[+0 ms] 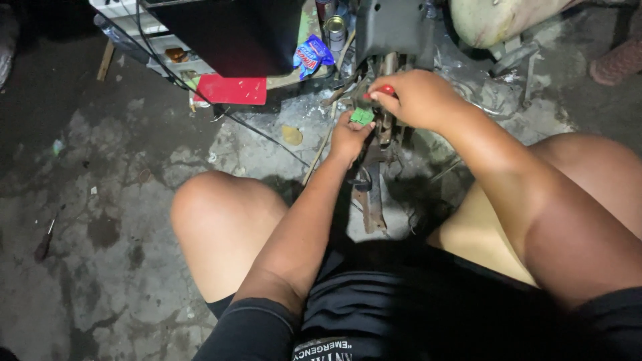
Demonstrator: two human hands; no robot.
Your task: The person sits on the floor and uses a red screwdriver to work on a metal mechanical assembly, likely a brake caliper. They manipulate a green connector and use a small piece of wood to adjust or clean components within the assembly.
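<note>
right grip wraps red handle; green piece seemingly pinched just below

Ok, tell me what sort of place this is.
Probably a rough repair workshop, worked at floor level. The stained, cracked concrete floor, a screwdriver lying on it, and the greasy metal part under both hands suggest it.

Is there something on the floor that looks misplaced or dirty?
Yes. A screwdriver lies alone on the stained, cracked concrete floor, far from both hands. A crumpled blue snack wrapper and a torn red sheet lie near the metal assembly.
</note>
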